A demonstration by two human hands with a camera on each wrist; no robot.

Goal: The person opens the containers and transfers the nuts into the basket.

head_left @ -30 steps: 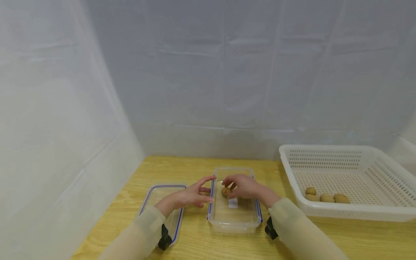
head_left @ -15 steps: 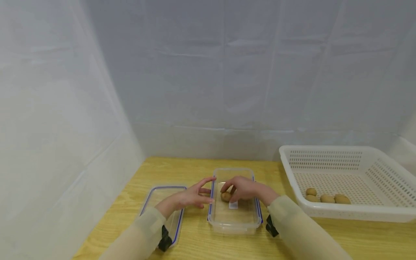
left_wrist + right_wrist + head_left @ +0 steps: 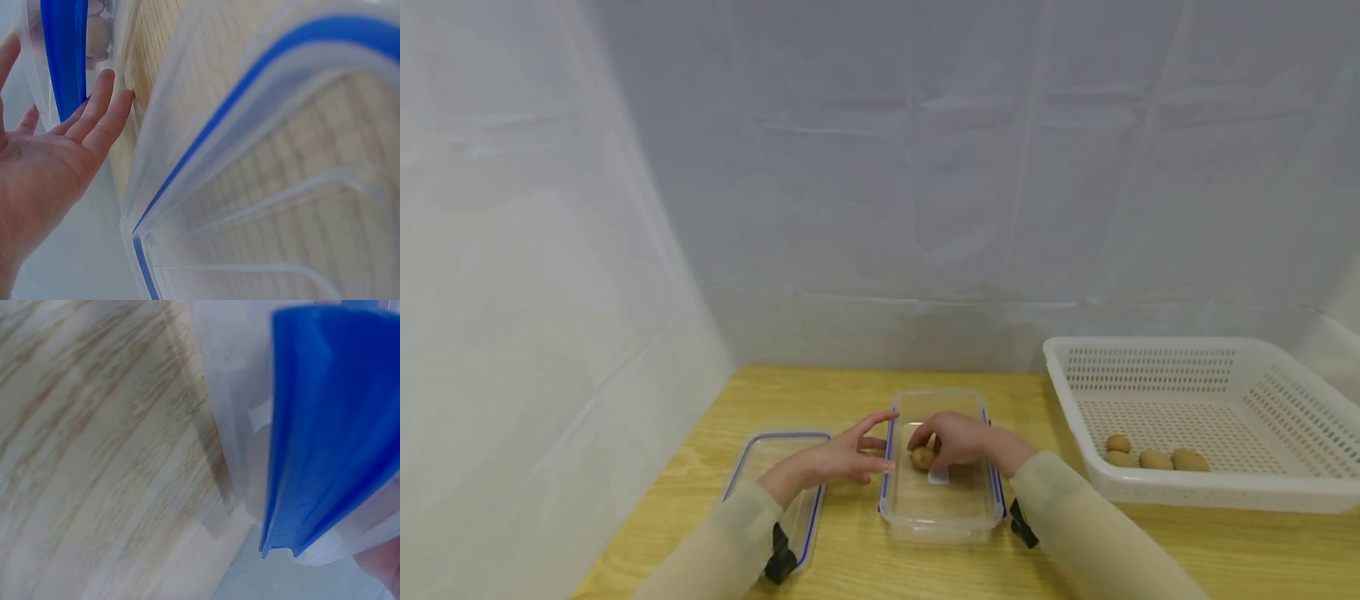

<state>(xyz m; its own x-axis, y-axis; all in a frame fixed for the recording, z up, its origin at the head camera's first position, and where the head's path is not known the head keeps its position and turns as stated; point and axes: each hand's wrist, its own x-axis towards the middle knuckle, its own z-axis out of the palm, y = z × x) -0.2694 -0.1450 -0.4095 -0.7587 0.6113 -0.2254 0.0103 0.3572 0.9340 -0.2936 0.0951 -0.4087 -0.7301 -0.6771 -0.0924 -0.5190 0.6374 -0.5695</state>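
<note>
The potato [image 3: 921, 458] has shifted nearer inside the clip-lock container [image 3: 940, 527] — right hand [image 3: 961, 437] pinching, apparently positioning it; left hand [image 3: 835, 458] with fingers spread.

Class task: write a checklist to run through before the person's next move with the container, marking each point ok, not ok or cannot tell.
1. Lid off the container: ok; it lies on the table, left of the container.
2. Right hand holding the brown item inside the container: ok; fingers are curled around it.
3. Brown item resting on the container's floor: cannot tell.
4. Left hand steadying the container: cannot tell; its fingers are spread at the left side, contact unclear.
5. Basket emptied: not ok; at least four other brown items lie in it.
</note>
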